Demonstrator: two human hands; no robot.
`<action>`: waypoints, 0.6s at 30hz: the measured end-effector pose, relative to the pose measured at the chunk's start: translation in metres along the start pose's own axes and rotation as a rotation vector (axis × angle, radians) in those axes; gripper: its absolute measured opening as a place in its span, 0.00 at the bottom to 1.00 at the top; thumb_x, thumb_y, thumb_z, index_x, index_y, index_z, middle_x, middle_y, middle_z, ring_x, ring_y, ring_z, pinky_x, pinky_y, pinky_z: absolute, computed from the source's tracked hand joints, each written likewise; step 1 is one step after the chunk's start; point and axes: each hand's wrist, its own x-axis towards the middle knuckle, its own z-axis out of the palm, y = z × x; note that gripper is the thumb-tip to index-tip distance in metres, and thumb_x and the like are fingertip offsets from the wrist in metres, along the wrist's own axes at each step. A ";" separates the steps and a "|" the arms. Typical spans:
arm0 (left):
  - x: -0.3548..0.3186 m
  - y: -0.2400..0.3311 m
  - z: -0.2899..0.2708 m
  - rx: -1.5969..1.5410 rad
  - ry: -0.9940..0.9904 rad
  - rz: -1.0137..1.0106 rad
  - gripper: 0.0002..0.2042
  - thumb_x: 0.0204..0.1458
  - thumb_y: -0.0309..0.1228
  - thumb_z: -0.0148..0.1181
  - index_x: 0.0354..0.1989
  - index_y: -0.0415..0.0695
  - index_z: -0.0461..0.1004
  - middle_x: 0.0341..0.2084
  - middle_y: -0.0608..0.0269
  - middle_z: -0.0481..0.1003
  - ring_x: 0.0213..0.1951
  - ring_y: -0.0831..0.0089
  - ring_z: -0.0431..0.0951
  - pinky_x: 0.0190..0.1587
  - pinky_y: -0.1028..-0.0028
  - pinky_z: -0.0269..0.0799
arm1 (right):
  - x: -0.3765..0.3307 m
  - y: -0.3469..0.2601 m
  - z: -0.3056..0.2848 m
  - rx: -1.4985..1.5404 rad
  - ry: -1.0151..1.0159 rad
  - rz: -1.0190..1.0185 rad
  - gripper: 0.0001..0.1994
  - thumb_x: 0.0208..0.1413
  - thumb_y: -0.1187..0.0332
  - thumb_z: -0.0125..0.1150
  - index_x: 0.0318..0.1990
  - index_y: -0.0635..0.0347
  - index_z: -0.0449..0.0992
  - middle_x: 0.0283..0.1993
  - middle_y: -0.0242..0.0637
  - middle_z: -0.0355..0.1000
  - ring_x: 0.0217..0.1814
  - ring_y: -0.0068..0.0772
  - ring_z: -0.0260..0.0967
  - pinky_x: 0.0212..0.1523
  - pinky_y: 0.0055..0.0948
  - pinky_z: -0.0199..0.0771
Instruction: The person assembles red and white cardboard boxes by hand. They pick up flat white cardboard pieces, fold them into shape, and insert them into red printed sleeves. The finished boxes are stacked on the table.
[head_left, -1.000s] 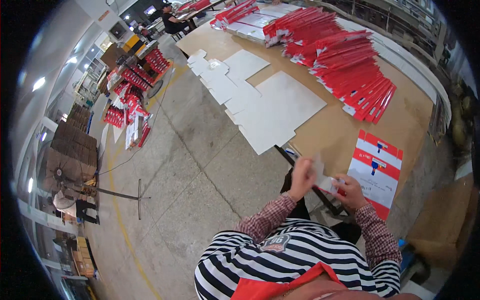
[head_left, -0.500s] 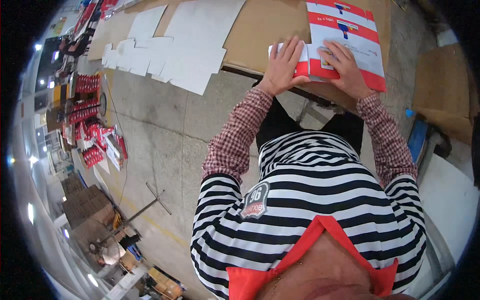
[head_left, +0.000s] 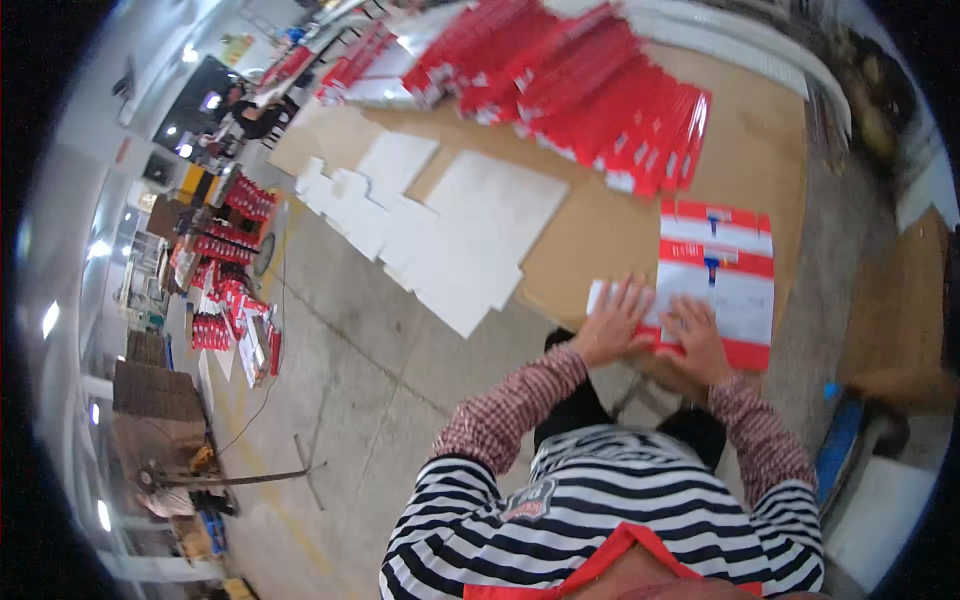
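Note:
A flat red-and-white printed carton blank lies on the cardboard-covered table near its front right edge. My left hand rests on a narrow flap at the blank's left side, fingers stretched out and palm down. Close beside it, my right hand lies on the blank's lower left part, its fingers spread. Both hands press flat and neither grips anything. The part of the blank under my palms is hidden.
Left of the blank lie white cut cardboard sheets, some jutting past the table's front edge. Rows of red folded cartons cover the far side. A brown cardboard box stands at the right. Stacked red cartons are on the floor at far left.
The head view has tilted up, bringing the far rows of red cartons into sight. Both hands stay on the carton blank, slightly closer together.

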 end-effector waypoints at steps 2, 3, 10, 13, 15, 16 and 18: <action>0.007 0.006 -0.010 -0.044 -0.022 -0.038 0.35 0.56 0.52 0.51 0.69 0.48 0.53 0.71 0.50 0.46 0.71 0.46 0.44 0.68 0.46 0.40 | 0.000 0.005 -0.004 0.064 0.012 0.016 0.30 0.49 0.53 0.66 0.58 0.57 0.71 0.67 0.47 0.58 0.71 0.52 0.51 0.70 0.50 0.46; 0.006 0.008 -0.006 -0.045 0.002 -0.058 0.33 0.57 0.50 0.50 0.69 0.50 0.54 0.71 0.50 0.46 0.71 0.46 0.44 0.69 0.46 0.40 | -0.002 0.008 -0.009 0.082 -0.016 0.039 0.28 0.49 0.55 0.66 0.57 0.57 0.72 0.67 0.47 0.59 0.70 0.52 0.51 0.70 0.49 0.47; 0.007 0.011 0.000 -0.112 0.081 -0.135 0.28 0.60 0.38 0.47 0.70 0.53 0.53 0.71 0.49 0.46 0.71 0.46 0.44 0.69 0.46 0.40 | -0.087 0.053 -0.029 0.370 0.578 0.688 0.24 0.55 0.65 0.64 0.59 0.60 0.69 0.64 0.45 0.63 0.66 0.45 0.59 0.66 0.44 0.57; 0.000 0.023 0.015 -0.143 0.108 -0.203 0.29 0.58 0.35 0.47 0.70 0.50 0.53 0.70 0.48 0.46 0.71 0.45 0.44 0.69 0.47 0.39 | -0.096 0.030 -0.045 1.322 0.921 0.826 0.26 0.61 0.66 0.59 0.64 0.60 0.61 0.62 0.41 0.64 0.61 0.36 0.64 0.62 0.36 0.64; 0.019 0.050 0.024 -0.194 0.082 -0.243 0.30 0.57 0.33 0.48 0.69 0.48 0.53 0.70 0.47 0.47 0.70 0.44 0.44 0.69 0.47 0.40 | -0.107 0.038 -0.028 1.624 0.961 0.778 0.29 0.61 0.65 0.59 0.67 0.60 0.56 0.63 0.42 0.63 0.64 0.36 0.61 0.63 0.39 0.62; 0.028 0.070 0.027 -0.254 0.115 -0.246 0.30 0.56 0.32 0.48 0.69 0.47 0.53 0.70 0.46 0.48 0.70 0.43 0.44 0.69 0.47 0.40 | -0.111 0.042 -0.017 1.779 0.972 0.745 0.31 0.61 0.65 0.58 0.68 0.60 0.53 0.63 0.42 0.62 0.66 0.37 0.59 0.64 0.40 0.61; 0.034 0.119 0.024 -0.379 0.157 -0.264 0.30 0.54 0.30 0.49 0.68 0.44 0.54 0.69 0.45 0.50 0.70 0.42 0.45 0.68 0.46 0.40 | -0.074 -0.011 0.000 1.440 0.931 0.799 0.28 0.64 0.63 0.54 0.67 0.63 0.54 0.65 0.42 0.61 0.66 0.37 0.58 0.65 0.39 0.58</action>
